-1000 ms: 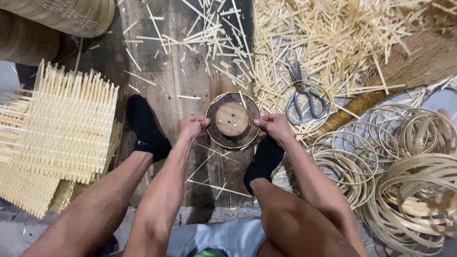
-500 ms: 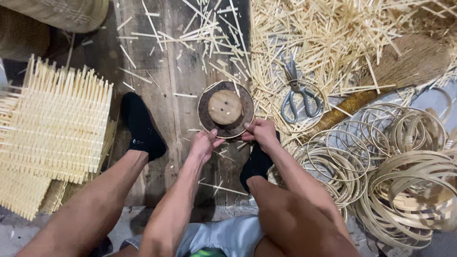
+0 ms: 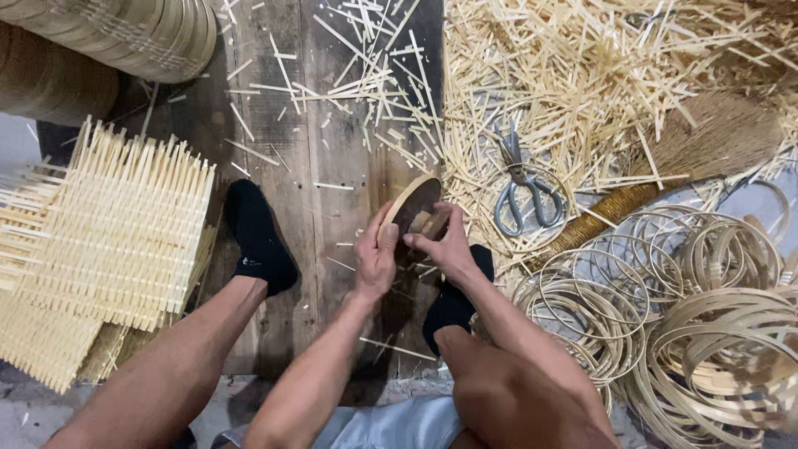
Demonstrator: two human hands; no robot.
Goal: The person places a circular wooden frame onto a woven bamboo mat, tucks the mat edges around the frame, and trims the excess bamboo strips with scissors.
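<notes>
Now both hands, left (image 3: 376, 259), right (image 3: 446, 244), grasping tilted round wooden mould (image 3: 413, 211).

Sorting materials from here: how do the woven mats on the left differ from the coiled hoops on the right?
The woven mats are flat, squarish lattices of crossed strips with loose ends sticking out; the coiled hoops are round open rings of bent strip. The mats lie stacked in a neat pile, while the hoops sprawl in overlapping, tangled loops. Both are pale straw-coloured and lie on the floor beside the person's legs.
</notes>
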